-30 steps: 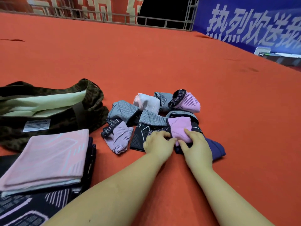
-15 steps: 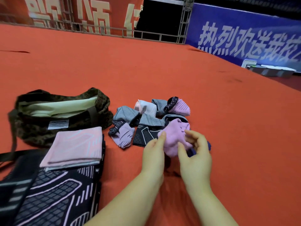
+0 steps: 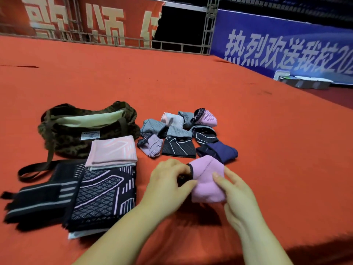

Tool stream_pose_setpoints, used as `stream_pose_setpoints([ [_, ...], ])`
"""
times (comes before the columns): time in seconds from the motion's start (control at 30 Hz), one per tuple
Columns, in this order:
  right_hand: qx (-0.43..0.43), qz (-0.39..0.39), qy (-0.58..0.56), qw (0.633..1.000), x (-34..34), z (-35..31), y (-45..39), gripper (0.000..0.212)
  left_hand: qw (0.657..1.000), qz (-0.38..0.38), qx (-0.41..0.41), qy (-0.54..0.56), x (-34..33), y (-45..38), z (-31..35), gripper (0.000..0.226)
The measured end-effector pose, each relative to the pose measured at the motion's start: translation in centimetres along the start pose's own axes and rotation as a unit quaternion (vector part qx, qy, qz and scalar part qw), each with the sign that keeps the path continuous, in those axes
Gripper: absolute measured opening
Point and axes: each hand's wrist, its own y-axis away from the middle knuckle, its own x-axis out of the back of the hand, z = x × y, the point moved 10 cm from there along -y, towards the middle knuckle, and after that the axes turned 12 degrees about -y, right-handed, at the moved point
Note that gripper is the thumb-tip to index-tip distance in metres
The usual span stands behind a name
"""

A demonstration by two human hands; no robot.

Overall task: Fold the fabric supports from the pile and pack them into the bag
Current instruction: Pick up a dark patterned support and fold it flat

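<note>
Lifted clear of the pile now, the soft pink knit fabric support (image 3: 207,180) sits at 6 o'clock of it, pinched by my left hand (image 3: 168,180) and right hand (image 3: 236,190); I'd flatten it before folding, then bag it in the camo cloth bag (image 3: 76,138) at 9 o'clock.

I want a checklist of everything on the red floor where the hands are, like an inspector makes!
Surface: red carpet, things lie straight on it.
Job's things: pink support held up between both hands; pile of supports loose beyond it; camouflage bag open at far left; folded pink cloth on top of a dark patterned stack in front of the bag.
Clutter: grey trays at the far right edge.
Grippers: left hand pinches the support's dark-trimmed edge; right hand grips its other side.
Cables: nothing seen.
Surroundings: red banner, blue banner, metal railing.
</note>
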Motion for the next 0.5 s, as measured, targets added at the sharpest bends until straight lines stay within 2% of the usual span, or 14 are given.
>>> stream_pose_setpoints([
  [0.07, 0.009, -0.011, -0.013, 1.0, 0.2, -1.0, 0.5, 0.031, 0.998, 0.021, -0.032, -0.059, 1.8, 0.5, -0.3, 0.054],
  [0.13, 0.007, -0.047, -0.04, 0.998, -0.6, -1.9, 1.2, 0.032, 0.995, -0.058, -0.022, -0.076, 2.0, 0.6, -0.7, 0.073],
  [0.17, 0.006, -0.079, -0.046, 0.996, -1.2, -2.3, 1.4, 0.04, 0.99, -0.118, -0.011, -0.071, 1.4, 0.8, -1.1, 0.074],
  [0.2, 0.005, -0.097, -0.044, 0.994, -1.5, -2.5, 1.5, 0.055, 0.986, -0.163, 0.012, -0.039, 0.9, 0.9, -1.7, 0.064],
  [0.27, 0.003, -0.127, -0.033, 0.991, -2.3, -2.9, 2.0, 0.084, 0.979, -0.203, 0.02, 0.015, 0.9, 1.2, -2.0, 0.033],
  [0.3, -0.001, -0.137, -0.022, 0.99, -2.6, -2.8, 2.2, 0.081, 0.98, -0.199, 0.01, 0.021, 1.3, 1.3, -1.8, 0.023],
  [0.37, 0.02, -0.128, 0.025, 0.991, -2.7, -3.1, 2.5, 0.046, 0.982, -0.187, -0.009, 0.013, 2.0, 1.5, -1.5, 0.016],
  [0.4, 0.05, -0.112, 0.083, 0.989, -2.7, -3.8, 2.9, 0.042, 0.983, -0.18, -0.021, -0.009, 2.3, 1.6, -1.3, 0.015],
  [0.43, 0.09, -0.094, 0.139, 0.982, -2.7, -4.6, 3.3, 0.047, 0.984, -0.166, -0.035, -0.049, 2.8, 1.7, -0.9, 0.017],
  [0.5, 0.194, -0.106, 0.225, 0.949, -4.3, -6.7, 4.7, 0.051, 0.981, -0.128, -0.075, -0.125, 3.6, 1.7, 0.0, 0.022],
])
